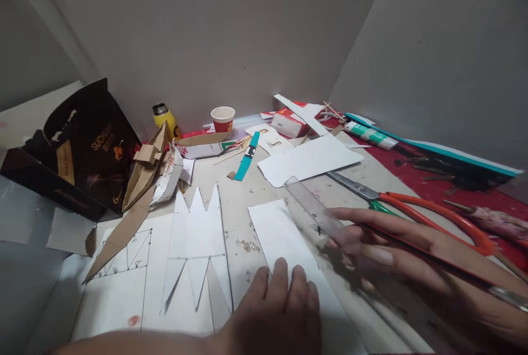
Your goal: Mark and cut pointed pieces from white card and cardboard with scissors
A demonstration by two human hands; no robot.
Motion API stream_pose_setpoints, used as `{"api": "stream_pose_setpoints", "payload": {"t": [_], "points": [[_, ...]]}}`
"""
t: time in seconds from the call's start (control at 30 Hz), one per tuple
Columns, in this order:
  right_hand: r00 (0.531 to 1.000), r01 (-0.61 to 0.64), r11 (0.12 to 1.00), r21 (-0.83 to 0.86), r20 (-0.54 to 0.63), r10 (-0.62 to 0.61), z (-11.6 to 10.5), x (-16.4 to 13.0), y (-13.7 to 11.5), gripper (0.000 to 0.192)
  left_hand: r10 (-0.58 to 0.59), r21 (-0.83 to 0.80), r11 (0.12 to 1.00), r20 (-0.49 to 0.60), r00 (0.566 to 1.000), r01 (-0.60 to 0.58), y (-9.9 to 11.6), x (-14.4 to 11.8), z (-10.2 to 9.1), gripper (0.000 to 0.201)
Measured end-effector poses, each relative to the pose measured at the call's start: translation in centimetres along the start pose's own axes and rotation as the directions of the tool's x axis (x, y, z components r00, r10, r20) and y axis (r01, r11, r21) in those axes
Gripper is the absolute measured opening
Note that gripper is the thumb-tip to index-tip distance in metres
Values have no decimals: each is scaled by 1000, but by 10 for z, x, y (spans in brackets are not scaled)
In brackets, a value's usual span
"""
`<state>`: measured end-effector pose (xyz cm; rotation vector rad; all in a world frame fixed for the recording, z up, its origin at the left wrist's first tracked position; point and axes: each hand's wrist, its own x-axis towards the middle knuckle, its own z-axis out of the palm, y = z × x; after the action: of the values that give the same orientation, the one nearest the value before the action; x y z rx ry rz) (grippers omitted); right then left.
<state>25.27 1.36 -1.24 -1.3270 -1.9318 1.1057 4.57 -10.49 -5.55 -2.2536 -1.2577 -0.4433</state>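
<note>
My left hand [282,305] lies on a white card strip [274,228], fingers slightly spread and pressing it to the table. To its right, my right hand [404,272] grips a clear plastic ruler [307,204] between thumb and fingers, its far end raised beside the strip. A thin dark pencil with a red stripe [433,259] also rests in that hand. Left of my hands lies a white card cutout with pointed ends [202,234]. Scissors with orange handles [433,209] lie just beyond my right hand, partly hidden by it.
A large white card piece [311,160] and a teal strip [248,157] lie farther back. Along the wall stand a paper cup [223,118] and a yellow bottle [163,116]. A black box [88,151] and cardboard shapes [142,171] fill the left side.
</note>
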Motion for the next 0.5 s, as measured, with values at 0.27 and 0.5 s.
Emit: {"api": "stream_pose_setpoints", "payload": {"t": [0.27, 0.5], "points": [[954, -264, 950, 167, 187, 232, 2, 2, -36, 59, 41, -10, 999, 20, 999, -40, -3, 0, -1, 40], [965, -258, 929, 267, 21, 262, 6, 4, -23, 57, 17, -13, 1000, 68, 998, -16, 5, -11, 11, 33]]}}
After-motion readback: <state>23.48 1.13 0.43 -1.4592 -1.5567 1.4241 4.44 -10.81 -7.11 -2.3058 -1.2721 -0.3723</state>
